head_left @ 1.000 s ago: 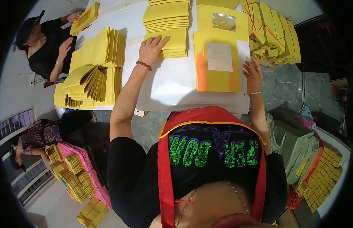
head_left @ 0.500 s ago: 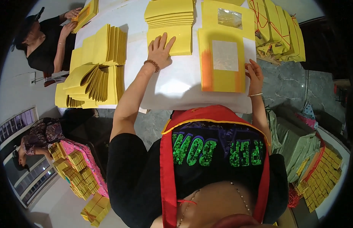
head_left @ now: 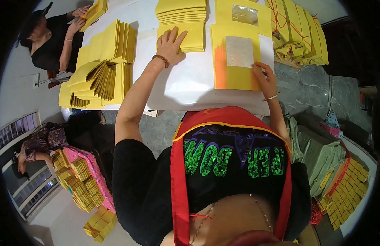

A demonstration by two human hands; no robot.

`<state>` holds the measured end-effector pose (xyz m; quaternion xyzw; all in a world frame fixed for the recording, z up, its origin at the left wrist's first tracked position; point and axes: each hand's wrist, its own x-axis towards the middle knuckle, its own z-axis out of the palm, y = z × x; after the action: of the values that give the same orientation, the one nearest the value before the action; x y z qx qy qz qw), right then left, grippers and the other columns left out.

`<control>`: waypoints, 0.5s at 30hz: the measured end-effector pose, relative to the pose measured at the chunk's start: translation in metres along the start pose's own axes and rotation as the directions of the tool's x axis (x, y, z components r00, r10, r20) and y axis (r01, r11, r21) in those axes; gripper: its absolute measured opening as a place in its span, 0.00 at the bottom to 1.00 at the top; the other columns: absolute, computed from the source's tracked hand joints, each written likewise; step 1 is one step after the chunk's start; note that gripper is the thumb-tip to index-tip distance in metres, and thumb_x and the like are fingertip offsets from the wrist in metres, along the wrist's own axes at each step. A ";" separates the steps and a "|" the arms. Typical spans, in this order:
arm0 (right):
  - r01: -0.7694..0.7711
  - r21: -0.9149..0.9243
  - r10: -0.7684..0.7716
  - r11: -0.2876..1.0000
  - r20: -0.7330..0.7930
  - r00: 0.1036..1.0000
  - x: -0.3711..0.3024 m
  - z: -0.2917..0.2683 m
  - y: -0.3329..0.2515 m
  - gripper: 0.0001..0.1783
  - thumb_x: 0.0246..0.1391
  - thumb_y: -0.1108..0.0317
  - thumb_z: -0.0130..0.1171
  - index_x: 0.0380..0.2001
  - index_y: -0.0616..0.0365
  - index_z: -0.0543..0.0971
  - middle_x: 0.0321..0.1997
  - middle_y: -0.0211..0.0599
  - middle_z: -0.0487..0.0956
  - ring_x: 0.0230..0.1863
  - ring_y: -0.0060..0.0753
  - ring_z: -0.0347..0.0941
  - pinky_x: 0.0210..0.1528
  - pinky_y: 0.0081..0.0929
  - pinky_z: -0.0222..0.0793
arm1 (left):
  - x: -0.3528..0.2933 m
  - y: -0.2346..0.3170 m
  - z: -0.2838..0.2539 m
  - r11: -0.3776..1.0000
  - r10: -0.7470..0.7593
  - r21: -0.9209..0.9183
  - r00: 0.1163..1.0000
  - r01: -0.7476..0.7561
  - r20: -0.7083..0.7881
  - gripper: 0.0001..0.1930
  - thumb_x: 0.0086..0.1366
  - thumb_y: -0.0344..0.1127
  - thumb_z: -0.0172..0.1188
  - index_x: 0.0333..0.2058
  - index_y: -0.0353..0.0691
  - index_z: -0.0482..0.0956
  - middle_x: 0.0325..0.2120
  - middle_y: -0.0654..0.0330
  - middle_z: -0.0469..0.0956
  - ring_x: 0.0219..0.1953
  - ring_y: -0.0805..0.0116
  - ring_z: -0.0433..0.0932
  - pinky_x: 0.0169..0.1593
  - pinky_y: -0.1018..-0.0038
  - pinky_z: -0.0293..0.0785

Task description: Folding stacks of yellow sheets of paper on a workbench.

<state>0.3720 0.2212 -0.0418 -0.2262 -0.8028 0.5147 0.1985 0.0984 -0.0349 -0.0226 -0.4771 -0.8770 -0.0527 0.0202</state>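
My left hand (head_left: 169, 47) lies with its fingers spread on the lower part of a stack of folded yellow paper (head_left: 193, 37). To the right is a yellow paper sheet (head_left: 239, 78) with orange bands along its sides and a silvery rectangle (head_left: 239, 51) in its upper part. My right hand (head_left: 265, 78) reaches over the right edge of this sheet. Its fingers are bent and a little apart, the tips touching the sheet beside the lower right corner of the silvery rectangle. Another yellow sheet (head_left: 222, 14) with a silvery patch lies just beyond.
Folded yellow paper piles (head_left: 102, 49) stand on the left of the white table (head_left: 173, 90). At the far left a co-worker (head_left: 50, 41) handles yellow paper. Tied yellow bundles (head_left: 298, 35) sit beyond the right edge. Another person (head_left: 44, 143) is near stacked yellow packs (head_left: 81, 176) at lower left.
My right hand has moved left, from beside the sheet onto its right edge. My left hand still rests on the folded stack. The whole view has shifted slightly.
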 end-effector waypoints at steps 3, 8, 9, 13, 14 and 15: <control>-0.003 0.026 0.003 1.000 0.007 1.000 0.000 0.000 0.006 0.15 0.50 0.65 0.57 0.43 0.53 0.75 0.43 0.28 0.75 0.43 0.23 0.68 0.45 0.20 0.58 | 0.001 0.008 -0.015 0.999 0.025 -0.038 0.999 -0.026 -0.022 0.39 0.45 0.35 0.54 0.59 0.55 0.54 0.60 0.49 0.50 0.59 0.48 0.50 0.59 0.54 0.46; -0.105 0.152 0.108 0.983 -0.010 0.994 0.000 0.005 0.013 0.13 0.51 0.66 0.56 0.42 0.53 0.75 0.41 0.27 0.75 0.38 0.17 0.68 0.40 0.17 0.61 | -0.005 0.057 -0.028 0.968 0.114 -0.187 0.956 -0.168 -0.270 0.31 0.46 0.29 0.55 0.53 0.48 0.65 0.55 0.49 0.58 0.55 0.48 0.56 0.55 0.55 0.51; -0.115 0.151 0.119 0.982 -0.017 0.993 0.000 0.006 0.015 0.13 0.51 0.66 0.56 0.42 0.53 0.75 0.41 0.27 0.75 0.38 0.17 0.68 0.40 0.17 0.61 | -0.011 0.076 -0.028 0.941 0.113 -0.282 0.958 -0.189 -0.265 0.25 0.48 0.29 0.55 0.49 0.45 0.70 0.52 0.51 0.63 0.52 0.51 0.61 0.52 0.57 0.54; -0.109 0.216 0.121 0.970 -0.041 0.992 0.001 0.009 0.018 0.13 0.52 0.66 0.56 0.42 0.54 0.76 0.40 0.27 0.75 0.35 0.17 0.68 0.37 0.16 0.64 | -0.038 0.130 -0.033 0.851 0.342 -0.351 0.920 -0.390 -0.191 0.23 0.50 0.36 0.60 0.46 0.40 0.71 0.48 0.54 0.66 0.48 0.56 0.63 0.48 0.63 0.59; -0.109 0.193 0.117 0.975 -0.033 0.993 0.001 0.009 0.017 0.13 0.52 0.66 0.56 0.42 0.55 0.76 0.40 0.27 0.75 0.35 0.17 0.68 0.36 0.16 0.64 | -0.040 0.136 -0.034 0.844 0.387 -0.337 0.909 -0.417 -0.156 0.23 0.50 0.39 0.61 0.46 0.38 0.71 0.47 0.55 0.67 0.48 0.58 0.63 0.46 0.65 0.60; -0.116 0.193 0.126 0.974 -0.039 0.991 0.002 0.009 0.013 0.13 0.52 0.66 0.56 0.42 0.55 0.76 0.40 0.27 0.75 0.35 0.17 0.68 0.36 0.16 0.64 | -0.040 0.135 -0.032 0.840 0.393 -0.342 0.907 -0.421 -0.151 0.23 0.50 0.39 0.61 0.46 0.38 0.71 0.47 0.55 0.67 0.48 0.58 0.63 0.46 0.65 0.60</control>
<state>0.3679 0.2207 -0.0569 -0.2678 -0.7295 0.5941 0.2077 0.2335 0.0009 0.0156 -0.6454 -0.7285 -0.2281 -0.0256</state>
